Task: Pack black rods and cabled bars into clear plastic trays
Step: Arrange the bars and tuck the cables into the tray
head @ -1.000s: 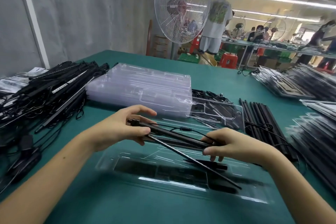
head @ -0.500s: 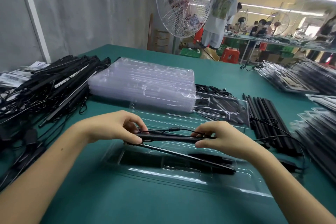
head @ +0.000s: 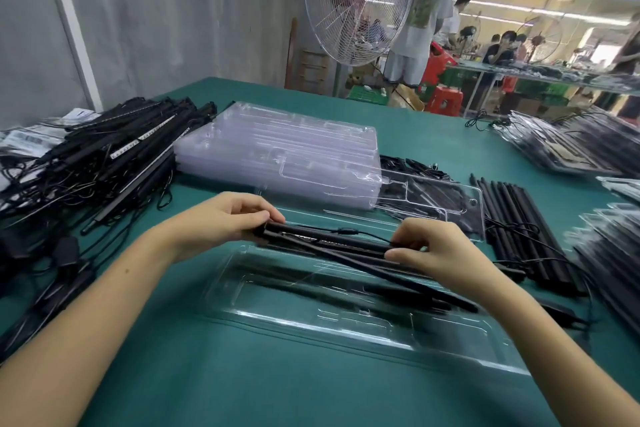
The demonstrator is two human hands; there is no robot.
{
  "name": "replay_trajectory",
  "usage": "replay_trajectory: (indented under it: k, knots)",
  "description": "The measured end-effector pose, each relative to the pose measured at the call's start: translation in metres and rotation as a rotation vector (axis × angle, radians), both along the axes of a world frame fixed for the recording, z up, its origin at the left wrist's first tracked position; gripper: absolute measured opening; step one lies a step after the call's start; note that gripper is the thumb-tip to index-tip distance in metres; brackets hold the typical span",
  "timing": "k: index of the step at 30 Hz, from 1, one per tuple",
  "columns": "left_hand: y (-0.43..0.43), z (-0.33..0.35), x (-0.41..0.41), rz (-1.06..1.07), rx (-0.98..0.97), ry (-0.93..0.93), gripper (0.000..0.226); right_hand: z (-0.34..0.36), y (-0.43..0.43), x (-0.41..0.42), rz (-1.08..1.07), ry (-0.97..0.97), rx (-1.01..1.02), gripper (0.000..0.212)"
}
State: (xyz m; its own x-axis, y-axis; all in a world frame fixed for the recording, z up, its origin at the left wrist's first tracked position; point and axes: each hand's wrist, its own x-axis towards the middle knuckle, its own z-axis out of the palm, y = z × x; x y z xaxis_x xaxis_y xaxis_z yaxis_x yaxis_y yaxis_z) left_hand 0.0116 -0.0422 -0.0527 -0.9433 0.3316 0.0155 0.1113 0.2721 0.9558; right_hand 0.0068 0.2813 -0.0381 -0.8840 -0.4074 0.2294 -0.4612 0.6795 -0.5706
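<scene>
A clear plastic tray (head: 346, 326) lies open on the green table in front of me. Just above its far edge I hold a black cabled bar (head: 325, 238) level. My left hand (head: 225, 218) grips its left end, and my right hand (head: 436, 250) pinches its right end. A thin black rod (head: 408, 279) slants from under the bar down to the right across the tray. A thin cable (head: 346, 230) loops along the top of the bar. Dark parts show through the tray's pockets, blurred.
A stack of empty clear trays (head: 277, 156) sits behind my hands. A heap of cabled bars (head: 104, 163) fills the left. Loose black rods (head: 519, 218) lie at the right, with packed trays (head: 568, 146) beyond. A standing fan (head: 356, 0) and people are behind the table.
Both hands have turned the bar from slanted to level and shifted it slightly toward the tray's far edge. The thin rod now lies lower across the tray.
</scene>
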Motion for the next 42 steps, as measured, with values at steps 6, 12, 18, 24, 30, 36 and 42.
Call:
replay_trajectory:
  k: [6,12,18,24,30,36,42]
  knots:
    - [-0.012,-0.005,-0.002,-0.142,0.201,-0.077,0.028,0.002,0.001,-0.001,0.007,-0.040,-0.034,0.011]
    - [-0.012,-0.005,-0.002,-0.145,0.186,0.014,0.045,0.006,0.004,0.000,-0.011,-0.007,-0.047,0.013]
    - [-0.003,0.000,0.001,-0.083,0.164,0.050,0.042,0.007,0.007,0.000,-0.004,0.075,-0.023,0.028]
    - [0.001,-0.001,0.001,0.064,0.241,-0.049,0.049,0.006,0.002,0.001,-0.026,0.271,-0.013,0.041]
    - [0.005,-0.001,0.002,0.058,0.292,-0.083,0.046,0.002,0.002,0.001,-0.011,0.301,0.011,0.041]
    - [0.008,0.000,0.002,0.054,0.406,-0.060,0.045,0.001,0.001,0.000,-0.027,0.292,0.019,0.043]
    - [0.018,0.002,0.004,0.061,0.554,-0.046,0.039,-0.003,-0.001,0.000,-0.035,0.319,0.032,0.047]
